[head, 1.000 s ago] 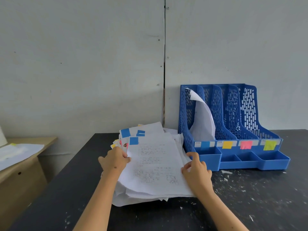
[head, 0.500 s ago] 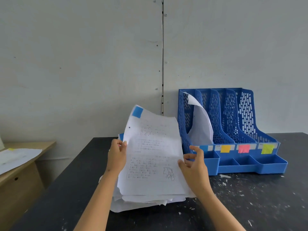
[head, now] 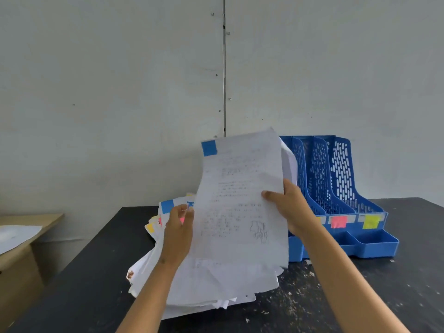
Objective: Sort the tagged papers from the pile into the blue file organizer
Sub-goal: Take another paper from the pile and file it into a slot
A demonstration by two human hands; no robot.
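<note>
- Above the pile (head: pixel 211 284) on the worktop (head: pixel 360 296), one blue-tagged sheet (head: pixel 240 200) stands upright.
- Right hand (head: pixel 292 207) grips its right edge; left hand (head: pixel 179 233) pinches nothing.
- Organizer (head: pixel 341 188): three slots visible, leftmost part hidden by the sheet.

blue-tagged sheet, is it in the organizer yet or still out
Out. The right hand holds the blue-tagged sheet up, in front of the blue organizer, above the pile.
</note>
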